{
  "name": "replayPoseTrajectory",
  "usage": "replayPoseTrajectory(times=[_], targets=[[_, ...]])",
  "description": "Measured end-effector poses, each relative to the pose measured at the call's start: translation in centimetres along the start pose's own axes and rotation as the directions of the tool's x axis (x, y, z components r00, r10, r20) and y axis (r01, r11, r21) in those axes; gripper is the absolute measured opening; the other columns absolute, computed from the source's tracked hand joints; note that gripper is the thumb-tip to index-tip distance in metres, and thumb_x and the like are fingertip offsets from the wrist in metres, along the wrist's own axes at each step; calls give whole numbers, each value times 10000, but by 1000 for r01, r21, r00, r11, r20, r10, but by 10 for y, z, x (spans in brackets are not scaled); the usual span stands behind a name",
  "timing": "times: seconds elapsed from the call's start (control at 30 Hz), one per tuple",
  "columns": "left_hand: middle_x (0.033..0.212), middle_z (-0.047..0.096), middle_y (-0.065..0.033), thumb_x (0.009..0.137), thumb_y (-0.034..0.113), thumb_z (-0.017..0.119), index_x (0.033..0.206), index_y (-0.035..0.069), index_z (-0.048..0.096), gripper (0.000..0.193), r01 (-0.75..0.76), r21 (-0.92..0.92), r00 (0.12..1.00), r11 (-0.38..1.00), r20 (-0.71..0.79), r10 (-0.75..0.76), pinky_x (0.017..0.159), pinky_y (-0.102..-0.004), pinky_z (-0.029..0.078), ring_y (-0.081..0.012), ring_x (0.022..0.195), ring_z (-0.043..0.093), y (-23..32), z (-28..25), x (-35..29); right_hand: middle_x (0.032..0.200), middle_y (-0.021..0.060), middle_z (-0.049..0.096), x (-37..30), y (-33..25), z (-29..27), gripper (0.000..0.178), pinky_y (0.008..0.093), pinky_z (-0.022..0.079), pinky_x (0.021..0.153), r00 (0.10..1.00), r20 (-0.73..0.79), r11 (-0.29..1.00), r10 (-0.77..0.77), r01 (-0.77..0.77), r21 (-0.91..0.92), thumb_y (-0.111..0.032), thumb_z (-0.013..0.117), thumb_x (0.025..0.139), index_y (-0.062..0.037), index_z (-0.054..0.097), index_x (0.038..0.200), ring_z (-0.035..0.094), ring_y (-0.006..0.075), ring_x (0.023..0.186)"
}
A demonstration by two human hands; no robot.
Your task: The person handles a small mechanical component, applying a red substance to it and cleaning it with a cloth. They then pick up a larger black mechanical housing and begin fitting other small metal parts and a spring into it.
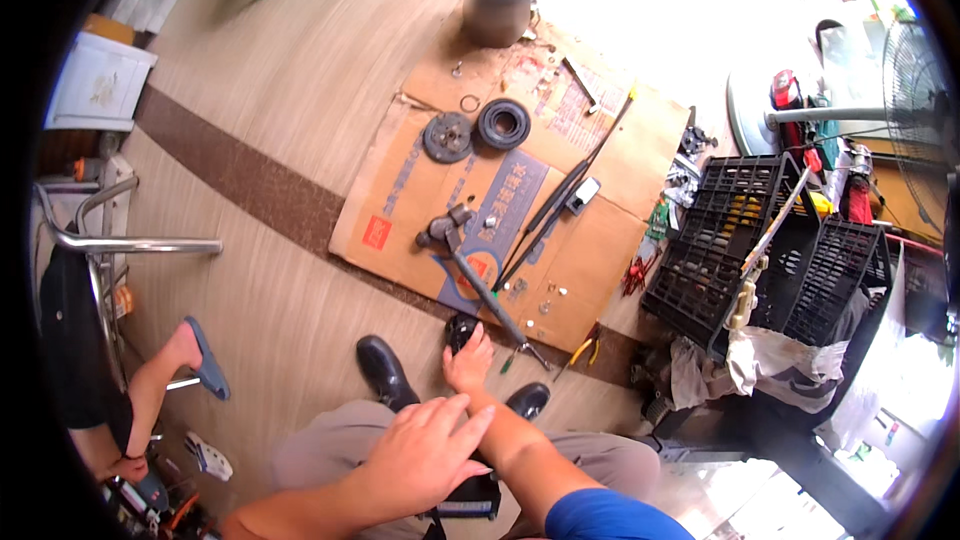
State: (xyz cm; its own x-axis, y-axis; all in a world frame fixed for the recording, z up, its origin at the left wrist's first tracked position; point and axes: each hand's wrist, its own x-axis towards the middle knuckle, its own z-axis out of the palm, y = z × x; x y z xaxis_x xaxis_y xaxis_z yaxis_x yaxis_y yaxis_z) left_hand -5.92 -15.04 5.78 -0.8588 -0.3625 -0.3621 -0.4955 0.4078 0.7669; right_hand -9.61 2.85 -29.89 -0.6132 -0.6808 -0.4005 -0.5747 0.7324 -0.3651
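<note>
My right hand (467, 362) reaches forward over the near edge of the cardboard sheet (620, 165), its fingers closed around a small dark rounded part (461, 330). My left hand (425, 450) lies across the right forearm with fingers stretched out and nothing in them. Just ahead on the cardboard is a hammer-like tool (478, 275) with a long grey handle. Farther off lie a black ringed wheel (503, 124) and a flat dark disc (447, 137). A long black strip (560, 195) runs beside a small white-faced object (582, 196). Yellow-handled pliers (580, 352) rest at the near right edge.
Black plastic crates (720, 230) stand to the right, with a standing fan (905, 110) beyond. A dark rounded object (497, 10), blurred, sits at the cardboard's far end. At left are a metal-framed chair (150, 244) and another person's leg in a blue slipper (207, 360).
</note>
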Motion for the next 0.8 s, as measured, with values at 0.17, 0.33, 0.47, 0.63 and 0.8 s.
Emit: replayPoseTrajectory(times=[0.17,0.33,0.47,0.63,0.8], targets=[[1273,533,-216,805,328,744,1381,50,474,694,97,-125,992,987,95,-85,953,-470,441,-386,1150,545,17,41,-16,1384,316,382,14,-3,-14,1005,546,379,1035,991,112,996,74,-79,37,-285,748,780,-42,124,1530,439,477,1216],[1241,557,-208,859,385,688,1361,42,484,641,342,-204,927,917,234,-294,912,-471,457,-382,1121,568,11,82,-22,1290,246,446,30,-7,-54,1018,528,430,978,939,338,993,56,-19,-114,-274,753,773,-57,111,1533,495,435,1135],[1156,595,-203,906,397,634,1338,38,490,580,552,-140,806,822,341,-484,872,-491,480,-395,1053,603,15,126,-32,1273,285,481,20,-15,-93,1001,519,415,1009,918,396,999,31,-18,-37,-253,742,761,1,132,1513,501,462,1145],[1078,601,-206,926,304,618,1314,40,498,485,477,-311,875,822,256,-411,822,-483,505,-388,995,615,24,163,-33,1373,339,431,87,22,-120,948,500,327,1103,957,-46,926,287,-265,269,-266,700,732,97,212,1459,414,472,1290],[1060,602,-193,905,300,646,1253,40,527,450,460,-260,882,849,242,-404,830,-492,499,-373,987,616,26,176,-35,1305,307,511,217,82,-160,933,452,419,1030,917,-157,919,367,-330,216,-307,776,710,58,301,1425,525,417,1208]])
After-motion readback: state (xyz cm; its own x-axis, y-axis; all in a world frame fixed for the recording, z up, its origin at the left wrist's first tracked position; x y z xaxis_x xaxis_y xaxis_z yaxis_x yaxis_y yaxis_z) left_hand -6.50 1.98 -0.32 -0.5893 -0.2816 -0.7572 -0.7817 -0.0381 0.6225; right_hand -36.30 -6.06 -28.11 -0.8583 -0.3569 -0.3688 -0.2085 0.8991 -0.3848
